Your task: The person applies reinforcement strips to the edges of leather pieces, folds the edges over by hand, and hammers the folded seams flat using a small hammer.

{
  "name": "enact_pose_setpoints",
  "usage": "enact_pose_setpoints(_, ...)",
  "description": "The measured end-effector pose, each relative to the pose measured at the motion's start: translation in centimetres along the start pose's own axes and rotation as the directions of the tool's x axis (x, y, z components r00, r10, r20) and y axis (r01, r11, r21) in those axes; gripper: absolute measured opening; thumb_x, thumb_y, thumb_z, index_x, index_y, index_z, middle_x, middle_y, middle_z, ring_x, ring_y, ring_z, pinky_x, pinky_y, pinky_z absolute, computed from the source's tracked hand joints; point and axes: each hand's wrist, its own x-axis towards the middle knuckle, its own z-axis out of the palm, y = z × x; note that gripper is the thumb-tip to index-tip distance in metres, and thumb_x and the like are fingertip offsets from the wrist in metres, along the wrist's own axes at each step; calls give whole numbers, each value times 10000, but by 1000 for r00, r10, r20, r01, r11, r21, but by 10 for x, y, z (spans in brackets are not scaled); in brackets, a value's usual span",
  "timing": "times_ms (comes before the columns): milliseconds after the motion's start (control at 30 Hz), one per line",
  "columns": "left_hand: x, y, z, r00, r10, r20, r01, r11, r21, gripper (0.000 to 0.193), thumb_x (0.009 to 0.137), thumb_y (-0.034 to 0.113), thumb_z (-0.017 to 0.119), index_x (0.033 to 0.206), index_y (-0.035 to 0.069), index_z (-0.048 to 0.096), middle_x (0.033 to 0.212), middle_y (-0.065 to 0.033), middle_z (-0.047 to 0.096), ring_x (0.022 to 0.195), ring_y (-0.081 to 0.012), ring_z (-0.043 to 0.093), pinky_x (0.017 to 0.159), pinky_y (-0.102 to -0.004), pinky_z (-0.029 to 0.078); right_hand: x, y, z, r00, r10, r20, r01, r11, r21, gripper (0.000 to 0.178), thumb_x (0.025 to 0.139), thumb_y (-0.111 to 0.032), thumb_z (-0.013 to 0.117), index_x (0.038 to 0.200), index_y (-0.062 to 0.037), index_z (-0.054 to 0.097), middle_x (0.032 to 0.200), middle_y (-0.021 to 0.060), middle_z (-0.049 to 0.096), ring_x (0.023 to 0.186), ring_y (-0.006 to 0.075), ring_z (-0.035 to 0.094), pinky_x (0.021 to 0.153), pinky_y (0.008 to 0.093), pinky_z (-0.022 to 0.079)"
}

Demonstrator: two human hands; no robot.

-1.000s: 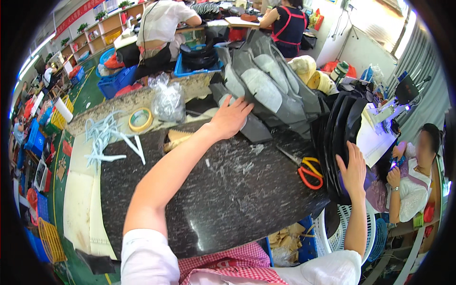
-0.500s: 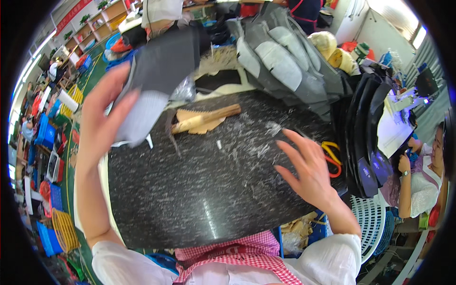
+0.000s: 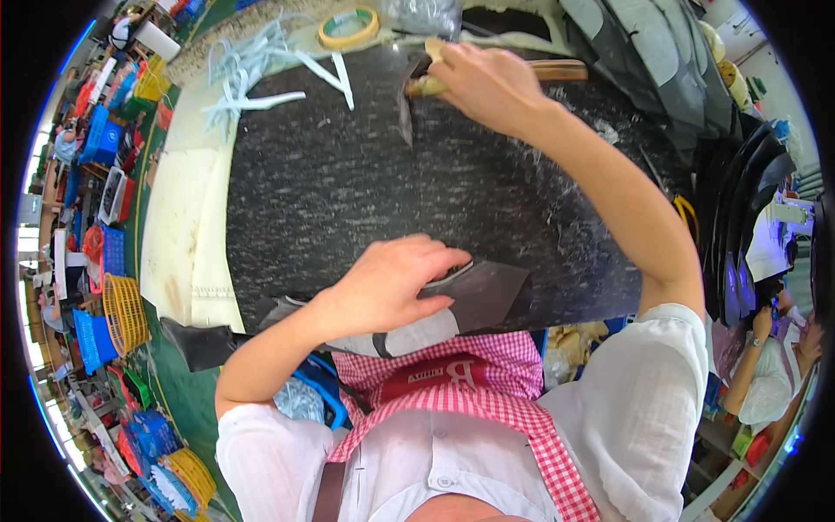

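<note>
a person leans over a dark speckled worktop (image 3: 348,174), seen from above. the left hand (image 3: 387,287) lies flat, fingers spread and open, pressing a dark grey cut panel (image 3: 474,296) down at the near edge of the worktop, just above a red checked apron (image 3: 452,383). the right hand (image 3: 487,83) reaches to the far edge, fingers curled shut around the wooden handle of a brush (image 3: 548,70). the step in hand looks like laying the panel flat and fetching the brush; the next move would call for carrying the brush back to the panel while the left hand keeps it from sliding. half a second ago the left hand held the panel up in the air and the right hand hovered open over the worktop; now the panel is down and the brush is gripped. a tape roll (image 3: 348,26) and white strips (image 3: 261,70) lie near the far edge.
</note>
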Motion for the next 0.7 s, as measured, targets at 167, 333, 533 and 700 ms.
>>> enact_pose_setpoints(167,-5,-26,1,990,92,-105,-83,993,87,537,771,113,786,1279,26,634,1038,-129,620,946,-319,636,832,-414,530,-84,-42,-82,972,224,-75,-123,750,650,213,933,-160,710,1109,-51,661,980,100,652,855,284,659,717,399,511)
enact_pose_setpoints(333,1,-39,6,991,107,-84,-102,993,64,539,777,120,790,1281,20,629,1076,-129,617,954,-325,638,847,-412,531,-173,-80,-106,915,140,378,-379,617,690,401,766,-112,804,1139,-62,667,896,116,648,731,305,696,627,409,553)
enact_pose_setpoints(533,22,-42,11,986,120,-115,-124,992,-27,383,802,74,752,1171,15,673,1012,-127,639,931,-317,651,797,-407,544,-172,-87,-94,887,79,456,-399,628,668,484,811,-133,729,1261,-6,606,853,108,609,696,300,676,607,404,528)
enact_pose_setpoints(700,33,-47,23,933,251,-257,-204,959,196,177,777,28,721,948,0,684,876,-90,649,782,-272,657,671,-370,530,-166,-87,-81,937,5,348,-294,548,783,523,826,-162,708,1305,8,588,870,121,633,662,279,668,586,379,524)
